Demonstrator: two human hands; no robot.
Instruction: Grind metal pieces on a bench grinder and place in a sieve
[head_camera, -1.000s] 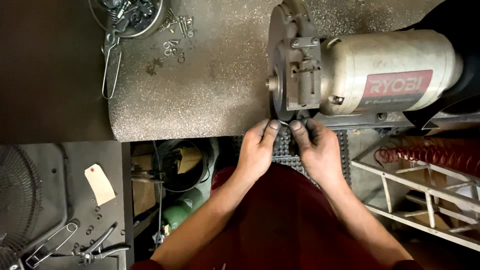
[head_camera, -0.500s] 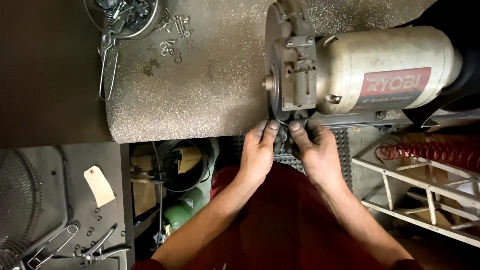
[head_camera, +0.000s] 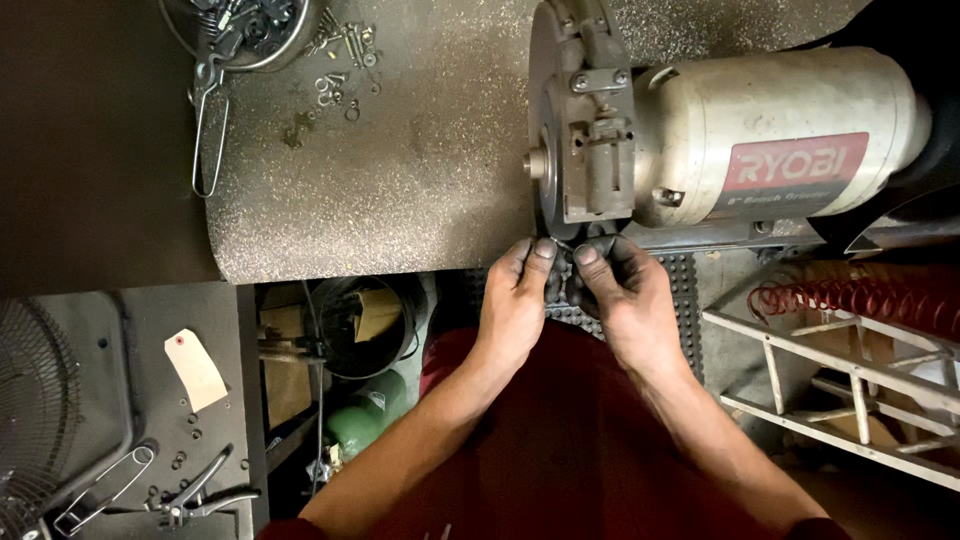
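Note:
A grey bench grinder (head_camera: 740, 150) lies at the top right on a speckled workbench (head_camera: 400, 180), its guarded wheel (head_camera: 560, 130) facing left. My left hand (head_camera: 515, 305) and my right hand (head_camera: 620, 295) meet just below the wheel guard, fingertips pinched together on a small dark piece (head_camera: 562, 262) held up against the wheel's lower edge. The piece is mostly hidden by my fingers, so its shape is unclear. Both forearms run down over my dark red clothing.
A metal bowl of small hardware (head_camera: 245, 25) and loose screws (head_camera: 345, 60) sit at the bench's top left, with a long wire clip (head_camera: 205, 130). Lower left: a fan grille (head_camera: 35, 420), a paper tag (head_camera: 197, 368), pliers (head_camera: 195, 495). A red coil (head_camera: 850, 295) and white rack (head_camera: 850, 390) are right.
Both hands have shifted slightly up toward the wheel guard and pinched closer together on the small piece. The grinder and bench items have not moved.

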